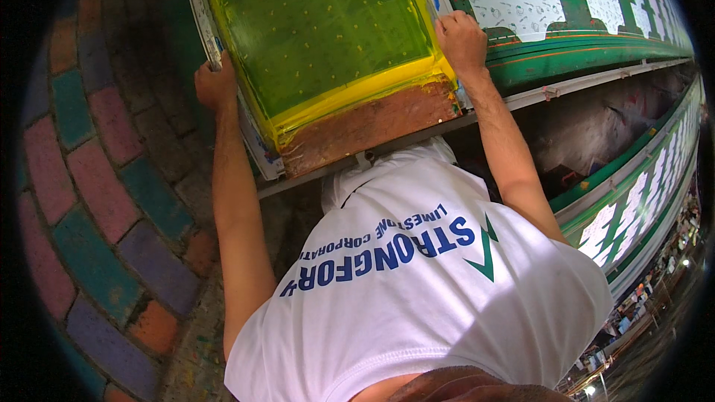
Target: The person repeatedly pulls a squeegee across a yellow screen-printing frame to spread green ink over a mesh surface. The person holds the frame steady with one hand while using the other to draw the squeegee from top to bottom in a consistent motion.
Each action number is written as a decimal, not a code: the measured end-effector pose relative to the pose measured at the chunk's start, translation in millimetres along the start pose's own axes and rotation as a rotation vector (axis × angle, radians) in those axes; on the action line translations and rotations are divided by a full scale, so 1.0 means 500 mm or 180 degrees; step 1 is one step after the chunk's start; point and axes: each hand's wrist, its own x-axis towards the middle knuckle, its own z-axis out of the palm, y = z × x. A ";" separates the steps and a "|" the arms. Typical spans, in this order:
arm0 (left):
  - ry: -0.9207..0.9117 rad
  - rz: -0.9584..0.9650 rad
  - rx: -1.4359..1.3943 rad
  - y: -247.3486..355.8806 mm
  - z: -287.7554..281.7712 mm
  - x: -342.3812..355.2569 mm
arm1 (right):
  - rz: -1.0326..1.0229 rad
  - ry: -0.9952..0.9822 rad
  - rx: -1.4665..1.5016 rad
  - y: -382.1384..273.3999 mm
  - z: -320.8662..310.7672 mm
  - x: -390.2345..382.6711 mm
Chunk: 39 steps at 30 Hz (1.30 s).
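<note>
A screen printing frame (328,45) with yellow-green mesh, yellow-smeared edges and a brown strip along its near end lies before me on a long green table. My left hand (216,83) is closed around the frame's left side rail (206,26). On the opposite rail, near the right front corner, my right hand (463,43) is closed with its fingers curled over the edge. Small light marks dot the mesh. What lies beneath the frame is mostly hidden.
White patterned pieces (514,9) lie in rows on the green table (536,67) to the right. A second green table (596,212) with similar pieces runs behind me at the right. Colourful painted bricks (97,260) cover the left side.
</note>
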 end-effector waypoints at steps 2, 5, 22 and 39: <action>-0.0028 -0.0017 0.0065 0.000 -0.001 0.001 | 0.0064 -0.0020 -0.0025 -0.005 0.005 0.000; -0.0038 -0.0006 -0.0023 0.000 -0.006 -0.004 | 0.0028 -0.0141 -0.0246 -0.011 0.012 0.007; -0.0052 0.0069 -0.0049 -0.001 -0.003 -0.004 | 0.1088 -0.1099 0.1009 0.148 -0.193 -0.131; -0.0150 0.0068 0.0062 -0.003 -0.010 0.000 | 0.1740 -0.3296 0.0653 0.224 -0.334 -0.305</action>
